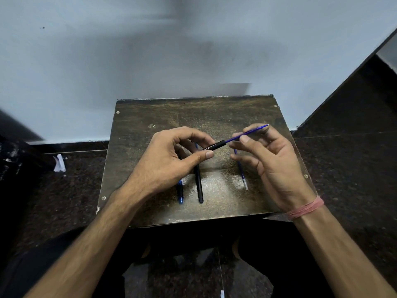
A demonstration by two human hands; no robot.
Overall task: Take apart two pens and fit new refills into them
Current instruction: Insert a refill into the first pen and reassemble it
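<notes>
My left hand [171, 155] grips a black pen barrel [213, 145] above the small wooden table [193, 112]. A blue refill [249, 132] sticks out of the barrel's open end toward the upper right, its tip pointing away. My right hand [272, 160] pinches that refill between thumb and forefinger. On the table under my left hand lie a second black pen [199, 186] and a blue pen [180, 193], both partly hidden. A loose blue refill [241, 171] with a clear end lies below my right hand.
The table stands against a pale wall [129, 61]. Dark speckled floor surrounds it. A scrap of white paper [59, 163] lies on the floor at the left. My knees are below the table's front edge.
</notes>
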